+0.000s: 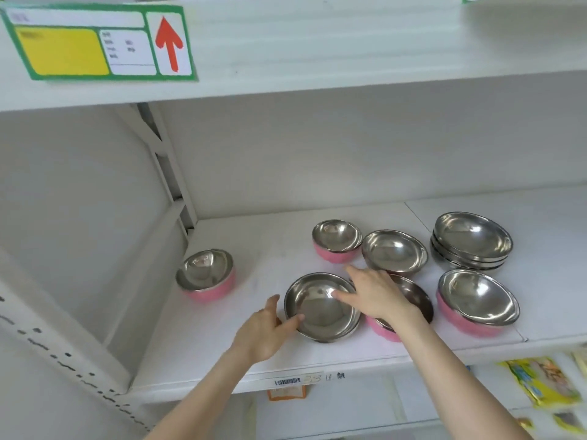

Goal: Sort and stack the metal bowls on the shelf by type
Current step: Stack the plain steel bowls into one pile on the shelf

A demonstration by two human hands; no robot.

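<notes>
A plain steel bowl (320,309) sits near the front of the white shelf (254,246). My left hand (265,331) grips its near-left rim with thumb and fingers. My right hand (374,293) rests its fingers on the bowl's right rim. Under my right wrist a pink-sided bowl (413,300) is partly hidden. Other pink-sided bowls stand at the far left (206,274), at the back (336,239) and at the right (476,301). A single plain steel bowl (394,252) lies behind my right hand. A stack of plain steel bowls (471,241) stands at the back right.
An upper shelf with a green, yellow and red-arrow label (95,42) hangs overhead. A slotted upright (165,166) stands at the back left. A barcode tag (287,381) marks the shelf's front edge. Yellow packets (540,381) lie on the lower shelf at right.
</notes>
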